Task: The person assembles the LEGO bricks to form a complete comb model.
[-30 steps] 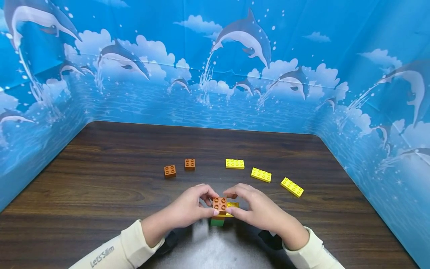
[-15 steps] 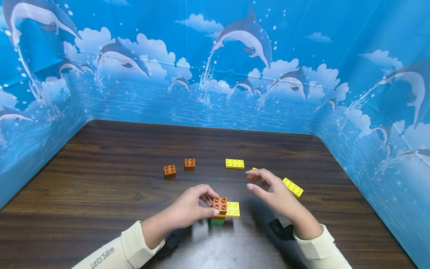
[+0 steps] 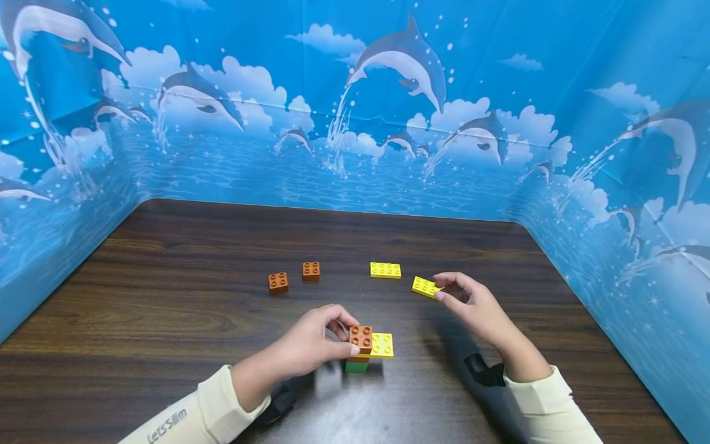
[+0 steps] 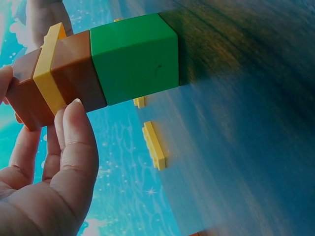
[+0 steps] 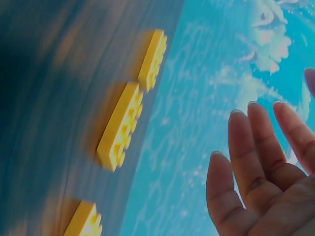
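My left hand [image 3: 318, 341] grips a small stack of building bricks, thumb in front and fingers behind, near its top. The stack has an orange-brown brick [image 3: 361, 337] on top, a yellow brick [image 3: 383, 345] jutting out to the right, another brown brick [image 4: 78, 71] under it and a green brick [image 4: 135, 61] at the bottom. Up and to the right, my right hand [image 3: 477, 308] reaches over the middle yellow brick [image 3: 424, 286], its thumb and fingertips at that brick's right end in the head view. The right wrist view shows those fingers spread, clear of the bricks.
Another flat yellow brick [image 3: 385, 270] lies to the left of the middle one; a third yellow brick [image 5: 82, 221] shows in the right wrist view. Two brown bricks [image 3: 278, 282] lie at the back left. A dolphin-print curtain [image 3: 333, 123] borders the dark wooden table [image 3: 194, 296].
My right hand has left the stack and moved up and right to the yellow bricks, uncovering the jutting yellow brick. The left hand has stayed on the stack.
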Available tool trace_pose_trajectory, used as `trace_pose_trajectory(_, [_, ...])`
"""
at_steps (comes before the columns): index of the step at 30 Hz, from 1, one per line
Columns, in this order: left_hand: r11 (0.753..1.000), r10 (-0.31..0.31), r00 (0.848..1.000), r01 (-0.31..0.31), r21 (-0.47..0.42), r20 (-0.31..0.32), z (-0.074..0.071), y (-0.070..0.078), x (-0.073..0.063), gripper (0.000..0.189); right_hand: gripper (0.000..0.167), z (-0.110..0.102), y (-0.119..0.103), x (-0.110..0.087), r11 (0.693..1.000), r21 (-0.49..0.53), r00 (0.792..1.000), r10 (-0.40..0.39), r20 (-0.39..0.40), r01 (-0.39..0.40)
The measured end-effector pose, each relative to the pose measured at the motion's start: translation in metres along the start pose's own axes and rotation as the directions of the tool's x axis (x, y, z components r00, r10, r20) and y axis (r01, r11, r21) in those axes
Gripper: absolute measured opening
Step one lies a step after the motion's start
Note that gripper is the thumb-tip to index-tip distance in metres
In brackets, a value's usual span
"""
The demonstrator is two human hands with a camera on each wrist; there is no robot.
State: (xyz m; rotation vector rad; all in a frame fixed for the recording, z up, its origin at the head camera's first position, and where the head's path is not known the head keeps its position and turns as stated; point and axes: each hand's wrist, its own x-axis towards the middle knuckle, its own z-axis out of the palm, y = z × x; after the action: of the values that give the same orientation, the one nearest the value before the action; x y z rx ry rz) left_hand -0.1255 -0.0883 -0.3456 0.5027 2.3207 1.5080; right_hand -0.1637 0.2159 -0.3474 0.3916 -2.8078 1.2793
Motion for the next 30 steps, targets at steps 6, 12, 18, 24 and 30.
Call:
trace_pose_trajectory(6, [1.000, -0.020, 1.000, 0.020, -0.006, -0.004, 0.000, 0.001, 0.000, 0.027, 0.038, -0.016, 0.016, 0.004, 0.994, -0.050, 0.996, 0.091, -0.021, -0.092])
trace_pose_trajectory(12, [0.999, -0.026, 1.000, 0.026, -0.022, 0.005, -0.001, 0.000, 0.000, 0.027, 0.046, -0.029, 0.033, 0.007, 0.980, -0.073, 0.982, 0.183, -0.035, -0.185])
trace_pose_trajectory(18, [1.000, -0.009, 1.000, 0.010, -0.028, 0.009, -0.001, -0.001, 0.000, 0.028, 0.051, -0.036, 0.047, 0.007, 0.962, -0.083, 0.966, 0.259, -0.024, -0.260])
trace_pose_trajectory(24, [0.999, -0.007, 1.000, 0.007, -0.037, 0.011, -0.001, -0.001, 0.000, 0.027, 0.052, -0.038, 0.055, 0.007, 0.935, -0.138, 0.945, 0.328, -0.008, -0.326])
trace_pose_trajectory(30, [0.999, -0.010, 1.000, 0.010, -0.043, 0.015, -0.001, -0.001, 0.000, 0.027, 0.052, -0.038, 0.061, 0.006, 0.913, -0.193, 0.927, 0.373, 0.039, -0.359])
